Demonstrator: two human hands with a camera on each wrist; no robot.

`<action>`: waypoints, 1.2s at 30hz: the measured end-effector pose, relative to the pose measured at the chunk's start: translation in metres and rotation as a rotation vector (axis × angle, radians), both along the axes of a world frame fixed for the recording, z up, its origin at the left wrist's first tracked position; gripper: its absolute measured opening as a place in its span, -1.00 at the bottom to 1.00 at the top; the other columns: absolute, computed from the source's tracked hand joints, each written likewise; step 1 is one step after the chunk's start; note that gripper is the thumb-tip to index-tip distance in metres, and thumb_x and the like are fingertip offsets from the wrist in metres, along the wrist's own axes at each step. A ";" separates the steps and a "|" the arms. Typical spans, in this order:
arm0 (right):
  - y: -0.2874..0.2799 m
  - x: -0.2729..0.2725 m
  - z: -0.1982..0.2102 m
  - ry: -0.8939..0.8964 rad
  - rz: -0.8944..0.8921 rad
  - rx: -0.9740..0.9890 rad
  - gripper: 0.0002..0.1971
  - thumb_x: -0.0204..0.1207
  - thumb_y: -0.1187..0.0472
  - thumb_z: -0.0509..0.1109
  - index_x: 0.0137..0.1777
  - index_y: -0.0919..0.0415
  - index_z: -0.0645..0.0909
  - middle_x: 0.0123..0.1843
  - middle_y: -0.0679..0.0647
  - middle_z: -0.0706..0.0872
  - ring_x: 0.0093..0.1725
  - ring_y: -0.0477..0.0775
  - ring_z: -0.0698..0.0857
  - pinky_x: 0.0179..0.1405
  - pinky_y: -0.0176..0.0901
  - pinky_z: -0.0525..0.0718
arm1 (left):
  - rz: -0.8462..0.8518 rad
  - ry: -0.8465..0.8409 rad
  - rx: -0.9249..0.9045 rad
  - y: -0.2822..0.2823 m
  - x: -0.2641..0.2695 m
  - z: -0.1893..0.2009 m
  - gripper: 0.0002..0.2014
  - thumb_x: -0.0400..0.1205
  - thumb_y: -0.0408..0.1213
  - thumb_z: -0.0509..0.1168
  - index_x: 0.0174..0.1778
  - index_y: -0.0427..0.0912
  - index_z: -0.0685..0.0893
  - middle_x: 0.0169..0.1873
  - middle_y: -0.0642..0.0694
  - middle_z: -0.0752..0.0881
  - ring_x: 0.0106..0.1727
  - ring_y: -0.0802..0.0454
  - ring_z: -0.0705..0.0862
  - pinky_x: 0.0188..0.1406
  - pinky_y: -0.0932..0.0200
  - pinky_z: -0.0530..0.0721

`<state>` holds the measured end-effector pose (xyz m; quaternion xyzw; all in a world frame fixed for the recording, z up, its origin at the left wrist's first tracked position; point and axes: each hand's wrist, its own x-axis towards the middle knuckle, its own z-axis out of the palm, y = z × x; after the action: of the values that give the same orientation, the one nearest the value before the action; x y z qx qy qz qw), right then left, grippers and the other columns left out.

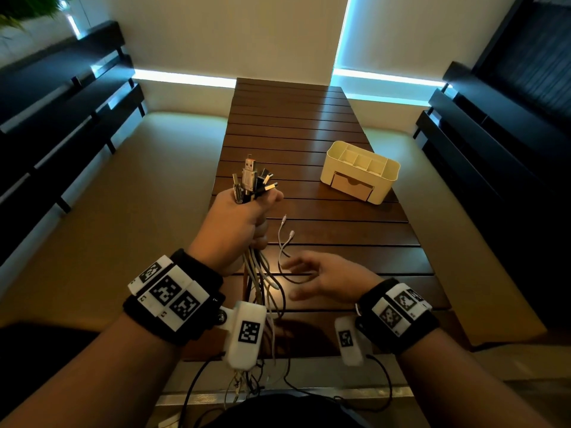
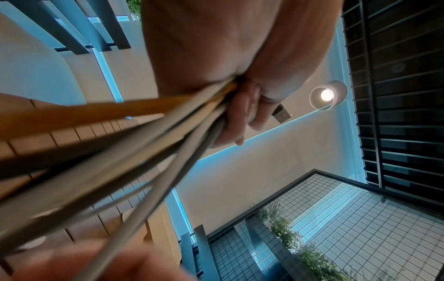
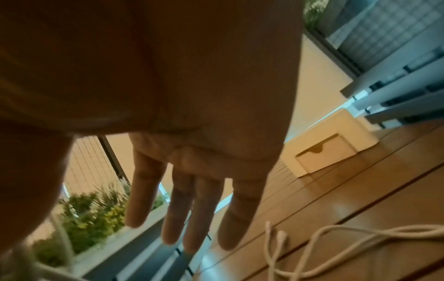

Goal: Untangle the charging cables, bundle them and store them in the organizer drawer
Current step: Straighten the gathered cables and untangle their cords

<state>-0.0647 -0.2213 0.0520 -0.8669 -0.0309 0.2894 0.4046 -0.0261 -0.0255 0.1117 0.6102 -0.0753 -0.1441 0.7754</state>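
Over a dark slatted wooden table (image 1: 309, 134), left hand (image 1: 238, 223) fisted around a bundle of smooth round charging cables (image 1: 261, 273), metal plugs upward, right hand (image 1: 327, 279) empty with fingers spread, cream plastic organizer (image 1: 360, 171) beyond, drawer (image 1: 352, 186) closed, thin white cable (image 1: 285, 239) lying loose.

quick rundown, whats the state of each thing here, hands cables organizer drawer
left hand: fist round the cable bundle
cable bundle: held upright, plugs fanned on top, cords hanging down
right hand: fingers straight, holding nothing
white cable: loose on the table
organizer: upright on the table
drawer: closed
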 end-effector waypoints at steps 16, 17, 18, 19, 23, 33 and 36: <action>0.041 -0.005 0.017 -0.083 0.282 -0.003 -0.50 0.51 -0.05 0.54 0.39 -0.01 0.49 0.24 -0.18 0.68 0.15 -0.20 0.65 0.25 -0.18 0.61 | 0.089 0.061 -0.114 -0.006 -0.005 -0.003 -0.81 0.75 -0.20 0.24 0.07 -0.27 0.65 -0.58 0.06 0.29 -0.60 0.16 0.23 -0.64 0.27 0.33; 0.041 -0.003 0.019 -0.106 0.236 0.076 -0.44 0.50 -0.03 0.55 0.45 -0.06 0.43 0.27 -0.25 0.62 0.15 -0.31 0.61 0.22 -0.32 0.58 | 0.095 0.061 -0.125 -0.007 -0.006 -0.003 -0.81 0.75 -0.20 0.25 0.06 -0.26 0.65 -0.57 0.06 0.29 -0.60 0.15 0.22 -0.64 0.27 0.33; 0.042 -0.003 0.022 -0.109 0.185 0.162 -0.41 0.51 0.02 0.56 0.48 -0.12 0.39 0.25 -0.33 0.59 0.10 -0.42 0.60 0.14 -0.48 0.55 | 0.103 0.062 -0.136 -0.009 -0.006 -0.004 -0.82 0.75 -0.20 0.25 0.04 -0.26 0.65 -0.57 0.05 0.29 -0.59 0.15 0.22 -0.63 0.26 0.32; 0.044 -0.002 0.022 -0.082 0.159 0.218 -0.49 0.53 0.06 0.55 0.41 -0.13 0.43 0.20 -0.32 0.63 0.05 -0.46 0.62 0.09 -0.53 0.57 | 0.111 0.065 -0.144 -0.010 -0.007 -0.005 -0.82 0.75 -0.20 0.25 0.02 -0.26 0.65 -0.57 0.04 0.28 -0.59 0.15 0.21 -0.63 0.26 0.31; 0.051 0.000 0.021 -0.030 0.285 0.081 -0.89 0.67 0.04 0.38 -0.09 -0.05 0.66 -0.16 -0.08 0.76 -0.17 -0.22 0.73 0.03 -0.25 0.69 | 0.119 0.127 -0.127 -0.018 -0.010 -0.016 -0.81 0.74 -0.19 0.27 0.02 -0.29 0.57 -0.57 0.03 0.31 -0.60 0.14 0.26 -0.62 0.24 0.37; 0.018 0.033 -0.019 0.207 0.184 0.254 -0.39 0.32 -0.14 0.56 0.34 0.09 0.62 0.34 0.15 0.69 0.35 0.18 0.67 0.41 0.12 0.62 | 0.170 0.249 -0.086 -0.019 -0.007 -0.034 -0.68 0.75 -0.01 0.21 -0.19 -0.17 0.50 -0.60 -0.04 0.42 -0.63 0.04 0.42 -0.39 0.06 0.47; -0.003 0.042 -0.039 0.249 0.042 0.326 -0.43 0.30 -0.17 0.54 0.28 0.05 0.64 0.30 0.07 0.71 0.32 0.07 0.67 0.43 0.16 0.58 | 0.177 0.273 -0.057 -0.015 -0.005 -0.032 -0.68 0.74 0.03 0.21 -0.18 -0.15 0.49 -0.59 -0.01 0.37 -0.63 0.08 0.36 -0.47 0.12 0.46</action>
<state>-0.0222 -0.2238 0.0128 -0.7468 -0.0453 0.3939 0.5340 -0.0313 -0.0407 0.0799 0.5667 0.0810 -0.1547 0.8052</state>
